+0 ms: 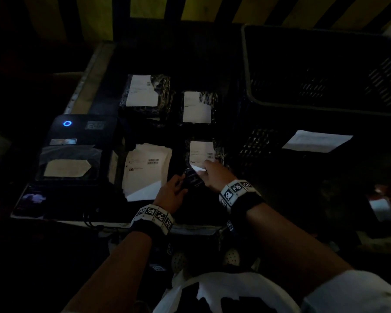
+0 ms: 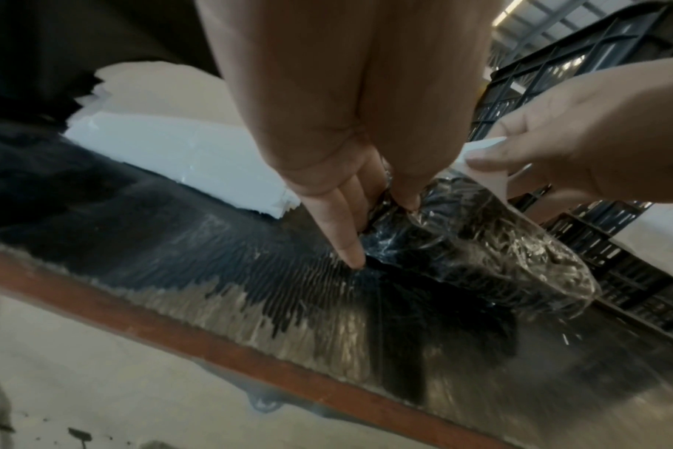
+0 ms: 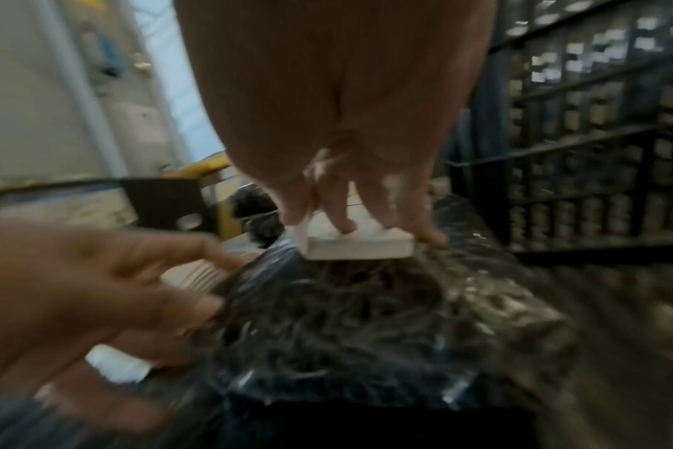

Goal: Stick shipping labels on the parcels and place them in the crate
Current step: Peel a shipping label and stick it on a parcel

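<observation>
Dim worktop [image 1: 113,64] carries a wrapped parcel [image 1: 201,163] just ahead of both hands. Left hand [image 1: 171,193] pinches the parcel's near edge, while right hand [image 1: 215,175] pinches the lifted corner of its label [image 1: 201,152]. Black crate [image 1: 321,71] stands to the right.

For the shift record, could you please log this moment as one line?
step: labelling | left hand: holds near parcel at its end | right hand: pinches label edge | crate: no parcel seen
</observation>
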A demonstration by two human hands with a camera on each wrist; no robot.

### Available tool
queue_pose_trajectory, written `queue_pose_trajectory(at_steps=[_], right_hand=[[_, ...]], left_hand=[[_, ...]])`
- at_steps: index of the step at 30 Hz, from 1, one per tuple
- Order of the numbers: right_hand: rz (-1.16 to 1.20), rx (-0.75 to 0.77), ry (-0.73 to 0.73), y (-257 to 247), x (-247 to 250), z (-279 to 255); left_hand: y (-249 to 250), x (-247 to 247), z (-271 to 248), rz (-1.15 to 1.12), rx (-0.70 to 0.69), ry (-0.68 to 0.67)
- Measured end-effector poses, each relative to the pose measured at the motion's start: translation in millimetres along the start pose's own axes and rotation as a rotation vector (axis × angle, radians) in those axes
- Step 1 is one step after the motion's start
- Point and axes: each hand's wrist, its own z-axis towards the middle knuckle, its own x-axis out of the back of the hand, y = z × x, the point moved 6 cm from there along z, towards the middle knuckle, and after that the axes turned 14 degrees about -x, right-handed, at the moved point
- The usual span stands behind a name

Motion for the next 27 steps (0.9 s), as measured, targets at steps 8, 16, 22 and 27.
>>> queue_pose_trajectory(at_steps=[8,16,22,27], right_hand=[[0.215,-0.007,-0.041,16.9,27.9,7.4],[0.248,-0.015,-0.045,15.4,25.7,7.0],[0.164,0.056,-0.004,11.3,22.2,4.9],[0.210,0.075,0.014,9.6,20.7,-0.7]], left_hand=[[5.0,-1.3,0.1,0.010,-0.013,0.009],[23.4,6.5,17.1,0.182,-0.017,-0.056],[32.4,-14.4,34.2,0.217,-0.004,-0.169],[28.6,-19.6,32.8,0.172,-0.019,-0.141]])
